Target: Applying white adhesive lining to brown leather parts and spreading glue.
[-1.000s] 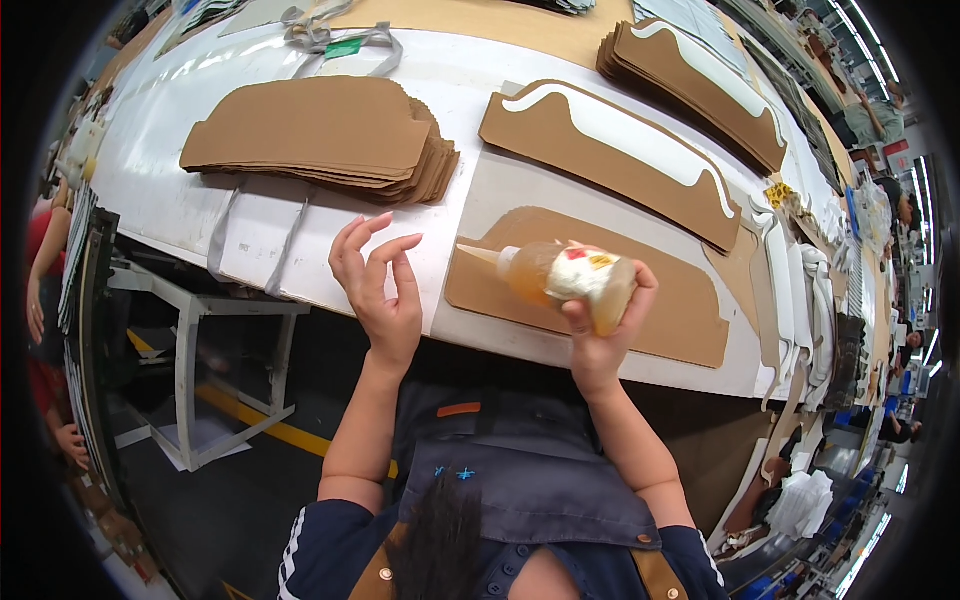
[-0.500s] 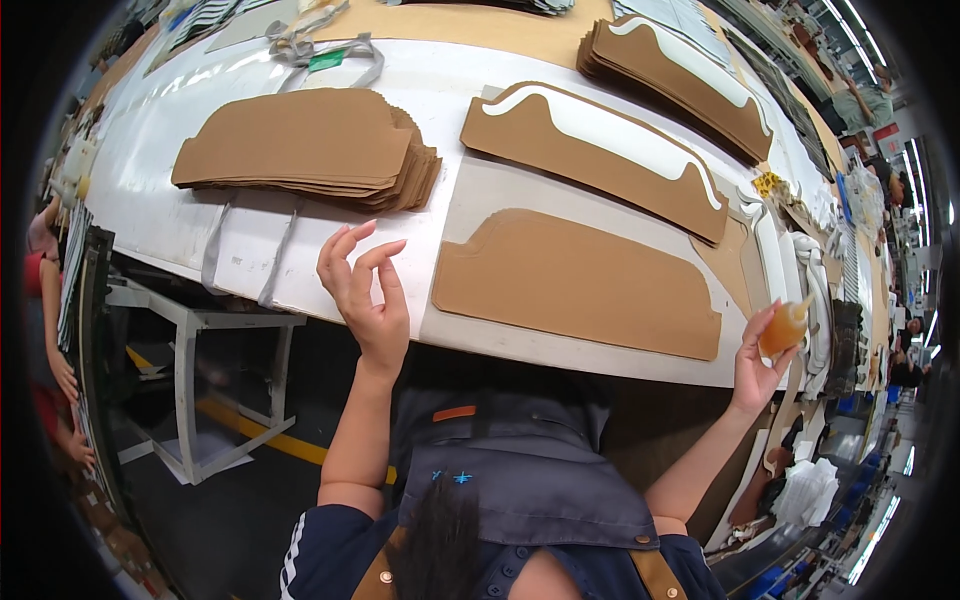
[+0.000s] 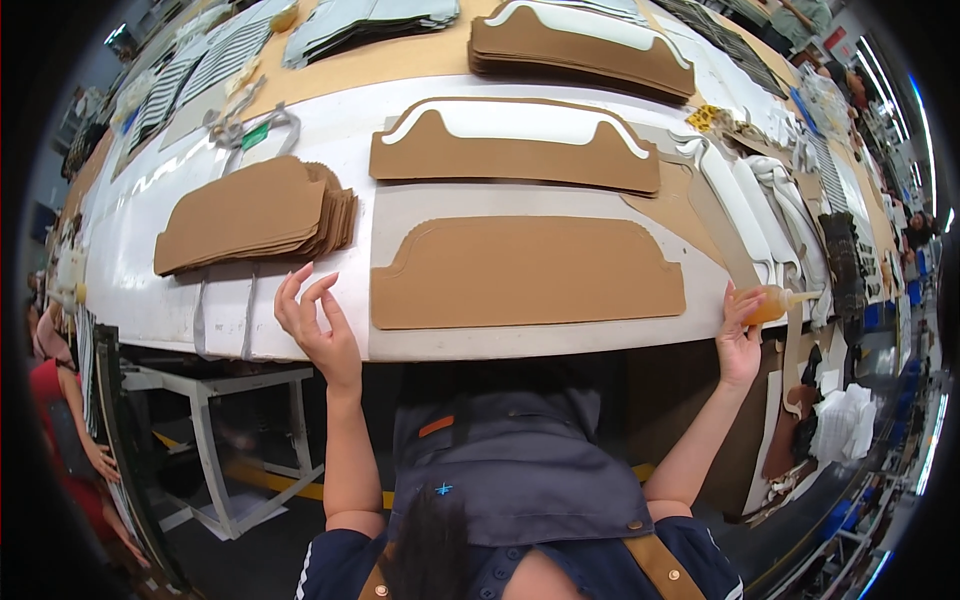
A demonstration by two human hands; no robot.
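A single brown panel (image 3: 530,272) lies flat on a grey board (image 3: 500,201) in front of me. Just left of it, my left hand (image 3: 318,325) hovers by the table's front edge, fingers curved and apart, holding nothing. Over at the right edge, my right hand (image 3: 738,340) grips a small squeeze bottle (image 3: 765,305) of amber liquid, its thin nozzle pointing right. Beyond the flat panel lies another brown panel (image 3: 515,163) with a white shaped piece (image 3: 520,122) along its top. Left of the board sits a stack of brown panels (image 3: 245,213).
At the back is another pile of brown panels (image 3: 580,62) topped with white. White padded strips (image 3: 735,205) and scraps lie at the right. Grey straps (image 3: 250,130) rest at the far left. A white metal frame (image 3: 205,450) stands below the table; a co-worker's arm (image 3: 90,430) shows leftmost.
The view has turned, so the table now looks more level. The bottle in my right hand has tipped, its nozzle now nearly level. My left hand stays open near the edge.
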